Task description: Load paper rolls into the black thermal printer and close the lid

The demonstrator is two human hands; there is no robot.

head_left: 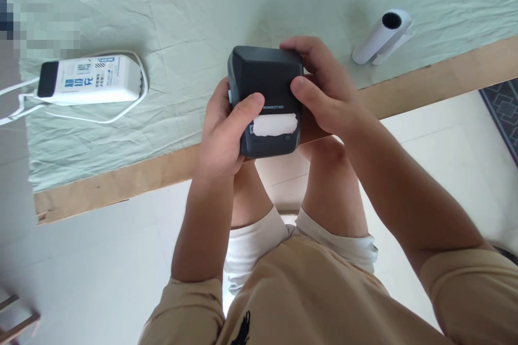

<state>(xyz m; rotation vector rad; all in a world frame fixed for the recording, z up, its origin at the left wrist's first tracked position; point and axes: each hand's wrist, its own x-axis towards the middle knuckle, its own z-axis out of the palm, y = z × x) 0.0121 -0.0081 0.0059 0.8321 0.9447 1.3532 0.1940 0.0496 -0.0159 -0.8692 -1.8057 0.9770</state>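
A dark grey label printer (pixel 265 78) with "NIIMBOT" lettering is held between both hands above the table's front edge. White paper (pixel 275 125) with a ragged edge shows across its lower front, beside a small power mark. My left hand (pixel 226 129) grips its left side, the thumb lying on the front face near the lettering. My right hand (pixel 324 83) is closed around the right side, with the thumb on the face and fingers at the upper right corner. The undersides of the printer and the fingers beneath it are hidden.
A white roll (pixel 374 46) with a dark hollow core stands tilted in view at the right. On the left lies a white power strip (pixel 99 80) with white cables. Pale green cloth (pixel 182 21) covers the table, whose bare wooden edge (pixel 121 180) runs along the front.
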